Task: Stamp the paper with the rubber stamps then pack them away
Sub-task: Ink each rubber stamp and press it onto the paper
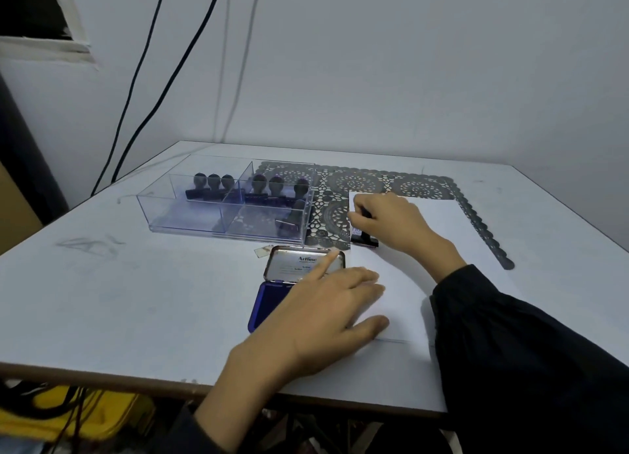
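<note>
One stamp (365, 240) stands on the far left corner of the paper (442, 235), its handle enclosed by the curled fingers of the right hand (388, 223), its base just below the grip. The left hand (326, 314) lies spread and flat on the near left edge of the paper, beside the open ink pad (272, 297). If the stamp tilts or slides while pressed, the print could smear, I think

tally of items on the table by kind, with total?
Rubber stamps: 8 (7 in the clear organizer, 1 held in the right hand on the paper)
Ink pad: 1, open
Clear organizer: 1
Paper sheet: 1
Lace placemat: 1
Total: 12
</note>
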`<state>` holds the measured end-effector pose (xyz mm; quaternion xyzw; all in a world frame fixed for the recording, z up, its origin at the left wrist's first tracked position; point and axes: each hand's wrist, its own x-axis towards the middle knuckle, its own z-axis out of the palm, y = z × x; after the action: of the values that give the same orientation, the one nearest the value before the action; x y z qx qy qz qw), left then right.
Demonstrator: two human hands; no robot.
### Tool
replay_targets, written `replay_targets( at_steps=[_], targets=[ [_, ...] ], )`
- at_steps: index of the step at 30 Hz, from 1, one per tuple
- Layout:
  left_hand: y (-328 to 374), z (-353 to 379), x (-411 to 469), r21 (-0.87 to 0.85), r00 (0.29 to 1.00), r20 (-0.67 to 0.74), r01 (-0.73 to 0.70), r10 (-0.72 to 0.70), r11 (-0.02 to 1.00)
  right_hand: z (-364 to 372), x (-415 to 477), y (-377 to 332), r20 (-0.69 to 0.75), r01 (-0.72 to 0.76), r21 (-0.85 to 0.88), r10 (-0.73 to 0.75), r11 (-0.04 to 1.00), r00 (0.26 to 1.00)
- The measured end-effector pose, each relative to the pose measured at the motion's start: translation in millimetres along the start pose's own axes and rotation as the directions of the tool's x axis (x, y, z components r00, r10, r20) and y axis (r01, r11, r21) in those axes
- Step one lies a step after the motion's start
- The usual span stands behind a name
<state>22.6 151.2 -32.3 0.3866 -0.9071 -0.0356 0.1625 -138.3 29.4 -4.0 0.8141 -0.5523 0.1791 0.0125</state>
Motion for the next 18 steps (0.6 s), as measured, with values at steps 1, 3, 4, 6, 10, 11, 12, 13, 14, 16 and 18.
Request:
replay_targets(
  at_steps=[1, 3, 4, 6, 10, 11, 12, 13, 14, 16, 18],
  targets=[
    [1, 1, 1, 0.016, 1.000, 0.010, 0.004, -0.004, 1.000, 1, 0, 1, 0.003, 0.005, -0.006, -0.005, 1.000, 1.000],
    [2, 0, 3, 0.041, 1.000, 0.024, 0.008, -0.009, 0.999, 2, 1, 2, 0.005, 0.014, -0.003, -0.014, 1.000, 1.000],
    [2, 0, 4, 0.051, 1.000, 0.025, 0.007, -0.009, 0.999, 3, 1, 2, 0.004, 0.023, 0.000, -0.023, 1.000, 1.000],
    [2, 0, 5, 0.057, 1.000, 0.021, 0.001, -0.002, 0.998, 5, 0, 1, -0.008, 0.044, -0.003, -0.044, 0.999, 0.999],
    [2, 1, 5, 0.036, 1.000, 0.012, 0.007, -0.008, 0.999, 8, -2, 0, -0.044, 0.057, -0.018, -0.058, 0.998, 0.997],
    [2, 2, 5, 0.035, 1.000, 0.013, 0.010, -0.011, 0.999, 9, -2, 0, -0.049, 0.061, -0.028, -0.062, 0.998, 0.997],
    [2, 2, 6, 0.035, 1.000, 0.013, 0.013, -0.013, 0.999, 9, -3, 0, -0.052, 0.066, -0.040, -0.068, 0.997, 0.996],
    [2, 2, 6, 0.033, 1.000, 0.014, 0.016, -0.016, 0.999, 9, -3, 0, -0.055, 0.070, -0.044, -0.073, 0.997, 0.996],
    [3, 3, 6, 0.031, 1.000, 0.014, 0.017, -0.018, 0.999, 9, -4, 0, -0.059, 0.074, -0.039, -0.076, 0.996, 0.995],
    [3, 3, 6, 0.039, 1.000, 0.008, 0.021, -0.021, 0.999, 10, -4, 1, -0.062, 0.073, -0.019, -0.074, 0.997, 0.995],
    [4, 4, 6, 0.052, 1.000, 0.006, 0.026, -0.026, 0.998, 11, -3, 3, -0.045, 0.057, 0.011, -0.057, 0.998, 0.997]
  ],
)
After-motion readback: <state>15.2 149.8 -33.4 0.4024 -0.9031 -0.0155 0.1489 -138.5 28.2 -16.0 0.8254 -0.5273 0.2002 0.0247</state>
